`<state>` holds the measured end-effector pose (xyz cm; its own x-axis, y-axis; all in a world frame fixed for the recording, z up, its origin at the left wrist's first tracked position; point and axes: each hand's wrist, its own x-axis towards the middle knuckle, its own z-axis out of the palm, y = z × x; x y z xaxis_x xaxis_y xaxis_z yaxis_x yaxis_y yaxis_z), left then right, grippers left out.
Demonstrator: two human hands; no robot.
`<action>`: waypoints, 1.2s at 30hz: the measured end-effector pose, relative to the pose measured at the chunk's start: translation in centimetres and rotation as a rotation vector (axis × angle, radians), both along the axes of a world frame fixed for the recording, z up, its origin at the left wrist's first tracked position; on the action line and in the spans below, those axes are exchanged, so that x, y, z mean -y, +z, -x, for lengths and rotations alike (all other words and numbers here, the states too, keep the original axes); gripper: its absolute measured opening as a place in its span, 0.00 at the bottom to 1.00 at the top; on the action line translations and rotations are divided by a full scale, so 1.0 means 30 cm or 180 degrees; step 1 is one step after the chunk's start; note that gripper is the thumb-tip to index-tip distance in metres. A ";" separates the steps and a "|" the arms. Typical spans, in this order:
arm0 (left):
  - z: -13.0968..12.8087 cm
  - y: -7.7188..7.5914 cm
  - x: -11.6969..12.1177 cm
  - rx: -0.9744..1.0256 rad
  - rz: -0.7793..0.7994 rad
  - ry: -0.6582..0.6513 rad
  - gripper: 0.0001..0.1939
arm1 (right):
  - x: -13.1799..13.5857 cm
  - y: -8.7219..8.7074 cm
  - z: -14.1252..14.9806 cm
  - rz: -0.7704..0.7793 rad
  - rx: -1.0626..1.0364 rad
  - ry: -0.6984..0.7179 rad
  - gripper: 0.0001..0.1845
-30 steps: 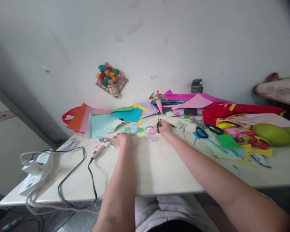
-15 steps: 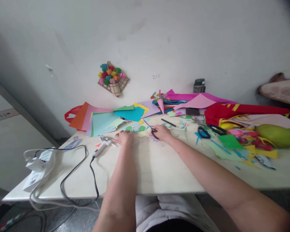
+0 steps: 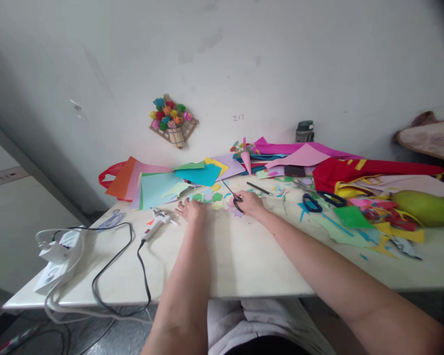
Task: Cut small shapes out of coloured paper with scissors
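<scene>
Resting at the table's middle, my left hand [image 3: 192,209] has its fingers spread, with nothing visible in it. It lies beside small cut-paper shapes [image 3: 207,197] in green, yellow and purple. My right hand [image 3: 250,203] is closed around the dark handles of a pair of scissors [image 3: 227,186], whose blades point up and left over the scraps. To the left of my left hand lies a white glue gun [image 3: 155,227] with its nozzle turned toward that hand. A black pen [image 3: 259,188] lies just beyond my right hand.
Coloured paper sheets [image 3: 157,186] lie at the back left. A second pair of scissors [image 3: 320,201], paper scraps [image 3: 355,219] and a red cloth [image 3: 340,172] are on the right. A power strip [image 3: 59,266] with trailing cables sits at the left edge.
My left hand's fingers have spread and lifted slightly. My right hand, with the scissors, has shifted a very little to the right.
</scene>
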<state>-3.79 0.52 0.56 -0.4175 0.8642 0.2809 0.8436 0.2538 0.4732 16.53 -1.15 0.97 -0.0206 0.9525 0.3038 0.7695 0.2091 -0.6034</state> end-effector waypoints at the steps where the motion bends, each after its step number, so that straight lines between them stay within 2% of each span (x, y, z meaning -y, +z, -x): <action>1: -0.001 0.001 0.001 -0.0020 0.0001 0.0061 0.08 | -0.001 -0.001 0.000 0.0006 0.0009 -0.0011 0.18; 3: -0.002 0.005 0.003 -0.0084 -0.0006 0.0160 0.07 | -0.002 -0.001 0.001 0.0003 0.0019 -0.0024 0.18; 8: -0.007 0.031 0.009 -0.0552 -0.0013 -0.0153 0.07 | 0.003 0.008 0.002 -0.0038 -0.0007 -0.0025 0.18; 12: -0.006 0.048 0.008 -0.0772 0.0217 -0.0187 0.10 | 0.006 0.011 0.002 -0.0043 -0.0013 -0.0030 0.17; 17: -0.009 0.046 0.004 -0.0926 0.0379 -0.0315 0.11 | 0.001 0.005 0.001 -0.0082 -0.0046 -0.0026 0.17; 21: -0.022 0.037 -0.002 -0.0988 0.0274 -0.0297 0.15 | 0.001 0.005 0.000 -0.0064 -0.0047 -0.0016 0.17; 25: -0.020 0.026 -0.012 -0.0910 0.0145 -0.0274 0.16 | -0.001 0.005 -0.001 -0.0061 -0.0083 -0.0030 0.17; 30: -0.003 0.018 -0.014 -0.0614 0.0073 -0.0231 0.11 | 0.000 0.006 -0.003 -0.0062 -0.0096 -0.0022 0.18; 36: 0.007 0.016 -0.012 -0.0182 -0.0161 -0.0094 0.13 | 0.008 0.012 -0.005 -0.0033 -0.0137 -0.0032 0.17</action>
<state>-3.98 0.88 1.05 -0.3742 0.8599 0.3473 0.8764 0.2055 0.4356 16.67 -1.41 1.31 0.0023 0.9495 0.3139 0.7449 0.2078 -0.6340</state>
